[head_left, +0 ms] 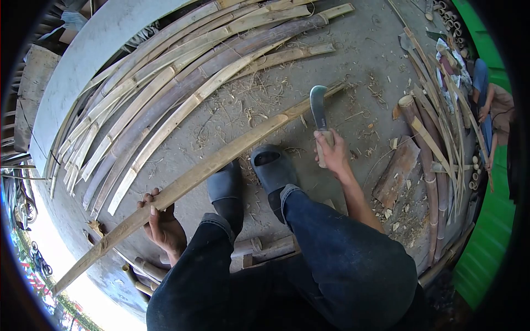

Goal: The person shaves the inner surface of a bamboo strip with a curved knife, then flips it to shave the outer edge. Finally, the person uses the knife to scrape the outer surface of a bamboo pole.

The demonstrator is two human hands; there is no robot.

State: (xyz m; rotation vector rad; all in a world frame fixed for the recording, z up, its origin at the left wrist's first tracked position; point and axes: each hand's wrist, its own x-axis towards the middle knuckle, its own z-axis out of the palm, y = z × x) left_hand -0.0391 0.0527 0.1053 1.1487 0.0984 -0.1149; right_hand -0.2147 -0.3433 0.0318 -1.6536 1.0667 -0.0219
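A long split bamboo strip (221, 157) runs slantwise in front of my legs, from the lower left up to the floor at the upper right. My left hand (164, 229) is closed around its lower part, thumb on top. In my right hand (333, 151) is a machete (318, 107), gripped by its light handle. The blade points up and away, its curved tip close beside the far part of the strip. My dark clogs (274, 168) stand on the floor just below the strip.
Many split bamboo lengths (193, 77) lie in a pile at the upper left. Shavings (248, 113) litter the concrete floor. Bamboo poles (428, 165) and a flat wooden piece (396, 171) lie on the right, near a green wall (486, 243). Another person (499, 110) sits at the far right.
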